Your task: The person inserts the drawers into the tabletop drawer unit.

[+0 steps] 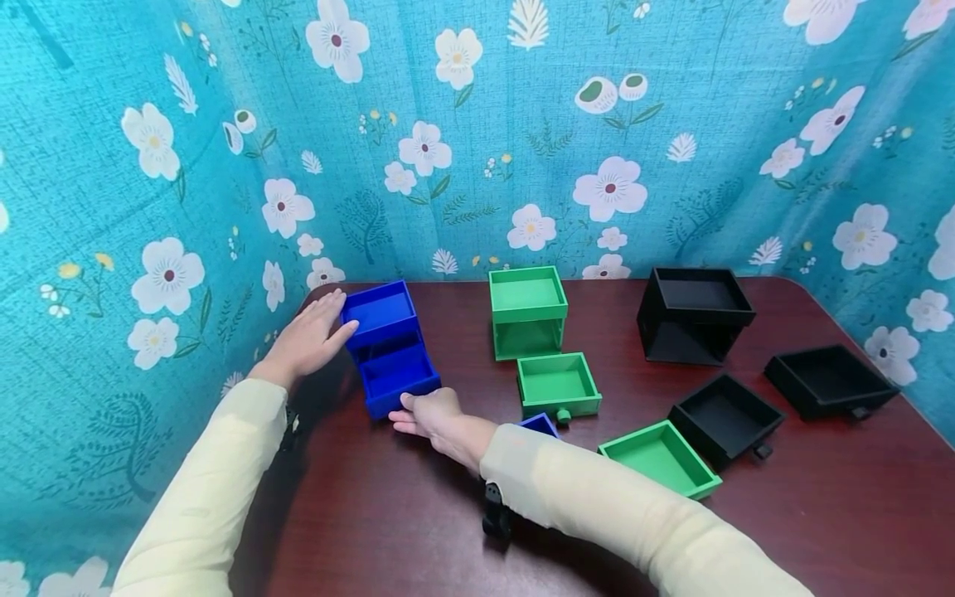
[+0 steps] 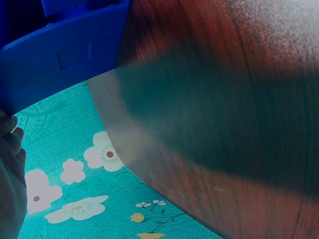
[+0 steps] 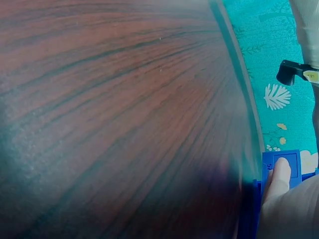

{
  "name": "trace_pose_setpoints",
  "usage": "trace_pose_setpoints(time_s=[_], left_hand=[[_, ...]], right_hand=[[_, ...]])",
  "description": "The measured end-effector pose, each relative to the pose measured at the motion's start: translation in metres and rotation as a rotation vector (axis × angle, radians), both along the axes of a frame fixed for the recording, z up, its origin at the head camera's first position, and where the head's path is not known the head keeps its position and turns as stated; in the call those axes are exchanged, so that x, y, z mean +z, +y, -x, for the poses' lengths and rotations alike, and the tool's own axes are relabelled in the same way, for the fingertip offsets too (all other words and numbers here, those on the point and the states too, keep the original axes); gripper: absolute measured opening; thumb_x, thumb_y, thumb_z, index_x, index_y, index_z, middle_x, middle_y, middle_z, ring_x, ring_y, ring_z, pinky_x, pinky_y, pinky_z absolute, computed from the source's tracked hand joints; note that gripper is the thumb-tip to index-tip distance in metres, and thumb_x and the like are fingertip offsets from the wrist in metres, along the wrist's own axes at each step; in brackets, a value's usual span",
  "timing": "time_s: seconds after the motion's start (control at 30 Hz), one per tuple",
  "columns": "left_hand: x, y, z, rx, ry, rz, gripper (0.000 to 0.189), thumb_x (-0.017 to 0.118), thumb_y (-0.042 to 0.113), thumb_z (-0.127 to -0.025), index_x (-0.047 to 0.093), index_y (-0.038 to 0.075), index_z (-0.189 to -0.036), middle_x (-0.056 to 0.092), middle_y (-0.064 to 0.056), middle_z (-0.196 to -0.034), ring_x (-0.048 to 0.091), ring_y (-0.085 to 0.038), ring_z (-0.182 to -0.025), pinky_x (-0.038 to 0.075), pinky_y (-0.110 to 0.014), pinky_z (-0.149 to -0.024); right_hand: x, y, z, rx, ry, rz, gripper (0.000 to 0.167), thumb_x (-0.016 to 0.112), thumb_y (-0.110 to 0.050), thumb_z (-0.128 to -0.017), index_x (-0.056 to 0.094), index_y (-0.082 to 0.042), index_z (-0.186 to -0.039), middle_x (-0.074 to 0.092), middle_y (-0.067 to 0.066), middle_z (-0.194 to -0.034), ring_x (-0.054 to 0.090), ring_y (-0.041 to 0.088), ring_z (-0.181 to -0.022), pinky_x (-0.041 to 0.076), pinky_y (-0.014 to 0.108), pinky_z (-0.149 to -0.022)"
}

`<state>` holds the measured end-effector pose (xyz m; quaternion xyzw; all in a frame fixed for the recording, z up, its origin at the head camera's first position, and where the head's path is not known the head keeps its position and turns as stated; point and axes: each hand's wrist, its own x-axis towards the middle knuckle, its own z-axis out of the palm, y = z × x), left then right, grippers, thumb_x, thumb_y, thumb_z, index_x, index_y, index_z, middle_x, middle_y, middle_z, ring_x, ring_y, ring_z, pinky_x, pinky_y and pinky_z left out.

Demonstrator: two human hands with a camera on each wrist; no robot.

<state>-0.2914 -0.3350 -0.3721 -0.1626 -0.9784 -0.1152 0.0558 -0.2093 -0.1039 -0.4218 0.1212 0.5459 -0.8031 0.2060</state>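
In the head view a blue cabinet (image 1: 380,308) stands at the table's far left, with a blue drawer (image 1: 399,373) sticking out of its front. Straight fingers of my left hand (image 1: 306,336) rest along the cabinet's left side; the left wrist view shows fingertips at the edge of a blue panel (image 2: 75,55). At the drawer's front is my right hand (image 1: 433,419), its thumb against the front and its fingers extended below. The right wrist view has the thumb over a blue face (image 3: 294,159). Behind my right forearm, another blue drawer (image 1: 539,424) is mostly hidden.
A green cabinet (image 1: 528,315) stands at the back, one green drawer (image 1: 558,383) before it and another green drawer (image 1: 664,460) nearer me. To the right are a black cabinet (image 1: 697,319) and two black drawers (image 1: 727,414). A flowered curtain (image 1: 477,149) borders the table (image 1: 388,522).
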Motion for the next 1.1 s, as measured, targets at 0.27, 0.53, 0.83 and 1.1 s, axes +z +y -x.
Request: trace_pose_setpoints(time_s=[0.27,0.53,0.83,1.1], left_hand=[[0.002,0.003,-0.001,0.004,0.008,0.002,0.076,0.035,0.052,-0.102,0.020,-0.002,-0.153,0.020,-0.021,-0.157,0.015,-0.036,-0.145,0.011,-0.047,-0.117],[0.001,0.002,0.000,0.009,0.005,-0.003,0.076,0.035,0.053,-0.102,0.020,-0.001,-0.153,0.020,-0.020,-0.158,0.014,-0.035,-0.146,0.011,-0.047,-0.117],[0.000,0.001,0.000,0.007,0.018,-0.002,0.076,0.036,0.052,-0.101,0.022,-0.003,-0.152,0.022,-0.021,-0.157,0.016,-0.035,-0.145,0.012,-0.047,-0.117],[0.003,0.003,-0.001,0.012,0.009,-0.005,0.076,0.037,0.053,-0.101,0.022,-0.001,-0.153,0.021,-0.019,-0.157,0.015,-0.033,-0.146,0.012,-0.047,-0.117]], right_hand=[[0.000,-0.002,0.004,-0.001,-0.009,-0.002,0.038,0.056,0.006,-0.095,0.037,0.022,-0.124,0.059,0.036,-0.115,0.068,0.041,-0.091,0.058,0.038,-0.072],[-0.005,-0.005,0.008,-0.026,-0.005,-0.004,0.037,0.055,0.007,-0.095,0.038,0.021,-0.124,0.057,0.036,-0.118,0.068,0.041,-0.091,0.058,0.038,-0.072],[-0.005,-0.007,0.009,-0.033,-0.002,-0.021,0.038,0.056,0.006,-0.095,0.038,0.021,-0.125,0.059,0.034,-0.118,0.069,0.038,-0.090,0.058,0.036,-0.070],[-0.008,-0.014,0.010,-0.075,-0.003,-0.032,0.040,0.058,0.004,-0.095,0.039,0.019,-0.127,0.064,0.029,-0.110,0.070,0.036,-0.087,0.059,0.035,-0.068]])
